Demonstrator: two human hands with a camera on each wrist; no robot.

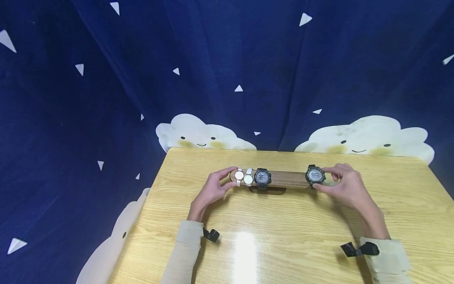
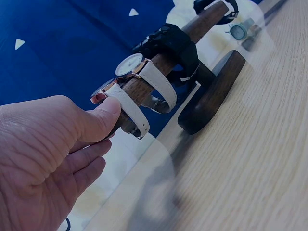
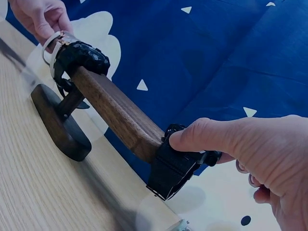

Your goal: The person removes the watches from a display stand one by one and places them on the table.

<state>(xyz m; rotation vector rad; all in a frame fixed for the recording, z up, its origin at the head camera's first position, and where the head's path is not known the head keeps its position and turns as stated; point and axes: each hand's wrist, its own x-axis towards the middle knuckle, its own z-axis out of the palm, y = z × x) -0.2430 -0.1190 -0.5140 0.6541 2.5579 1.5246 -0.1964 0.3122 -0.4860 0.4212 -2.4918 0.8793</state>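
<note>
A dark wooden watch stand [image 1: 289,179] holds watches along its raised bar. Thumb and fingers of my left hand [image 1: 213,189] grip the bar's left end, with the thumb right at the strap of a white-strapped watch [image 2: 126,108]. Beside that sits a second white-strapped watch [image 2: 156,82], then a chunky black watch [image 1: 262,178]. At the bar's right end my right hand [image 1: 345,185] pinches another black watch [image 1: 315,174] by its sides, the thumb on its near edge. Its strap [image 3: 171,168] overlaps the bar's end in the right wrist view.
The stand's oval foot [image 2: 211,96] rests on the light wooden table [image 1: 283,228]. A small greenish watch [image 2: 238,32] lies on the table near the right end. Behind the table hangs a dark blue curtain [image 1: 234,51] with white triangles and clouds.
</note>
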